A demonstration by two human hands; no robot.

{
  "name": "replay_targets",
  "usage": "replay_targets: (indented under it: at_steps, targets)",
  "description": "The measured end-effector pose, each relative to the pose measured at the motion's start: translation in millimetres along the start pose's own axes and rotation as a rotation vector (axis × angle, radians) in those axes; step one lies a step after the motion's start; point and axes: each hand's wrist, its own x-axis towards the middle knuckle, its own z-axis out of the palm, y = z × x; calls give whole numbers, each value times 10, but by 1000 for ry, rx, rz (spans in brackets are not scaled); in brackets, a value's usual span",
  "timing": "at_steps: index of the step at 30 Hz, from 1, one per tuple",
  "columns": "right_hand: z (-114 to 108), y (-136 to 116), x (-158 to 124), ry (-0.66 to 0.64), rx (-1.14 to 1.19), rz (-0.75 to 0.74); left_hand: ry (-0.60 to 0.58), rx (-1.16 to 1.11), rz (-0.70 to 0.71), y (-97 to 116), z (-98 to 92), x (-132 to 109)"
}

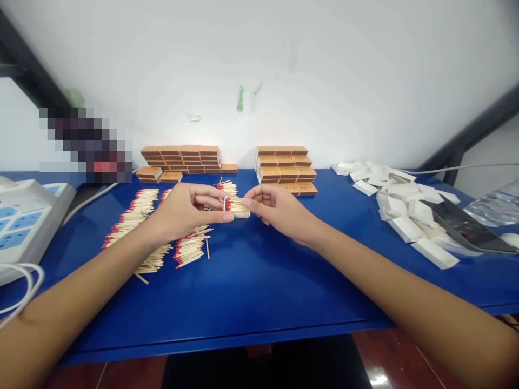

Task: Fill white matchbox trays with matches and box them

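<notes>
Blue table; matches, box stacks around; left hand, right hand grasping filled tray.

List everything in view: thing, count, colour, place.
table: one, blue, under everything.
loose matches: too many to count, pale sticks with red heads, heaped left of centre.
matchboxes: two stacked groups plus a few singles, orange, along the back wall.
cardboard trays: a heap, white, right side.
power strip: one, white and blue, far left.
cable: one, white, left edge.
flat device: one, dark, right, beside the cardboard trays.
filled tray: one, white, holding red-headed matches, between both hands.
left hand: one, grip pinching the filled tray's left end.
right hand: one, fingertips on its right end.
</notes>
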Motion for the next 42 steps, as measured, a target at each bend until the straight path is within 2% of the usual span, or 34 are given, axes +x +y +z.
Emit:
replay_targets:
  at_steps: [3, 9, 15, 19, 22, 24, 27, 29, 34, 42]
  targets:
    - [4, -17, -7, -4, 120, 118, 17, 17, -8, 0, -1, -3]
    - [31, -36, -17, 5, 199, 188, 14, 5, -30, 3, 15, -13]
    - [60, -38, -32, -10, 225, 194, 45, 2, -34, 14, 33, -13]
    - [76, -16, -22, 4, 219, 142, 40, 1, -23, 22, 20, -9]
    - [72, 49, 4, 79, 99, 9, 76, -34, -8, 32, -17, -9]
    - [66, 113, 19, 112, -113, -115, 138, -58, 7, 26, -53, -3]
    - [71, 198, 29, 83, -463, -249, 232, -42, 29, -8, -100, 22]
    - [85, 226, 32, 43, -587, -296, 241, -19, 42, -36, -113, 44]
    - [117, 225, 54, -35, -644, -332, 234, -20, 45, -78, -98, 86]
    - [119, 222, 65, -73, -694, -390, 217, -32, 56, -114, -113, 95]
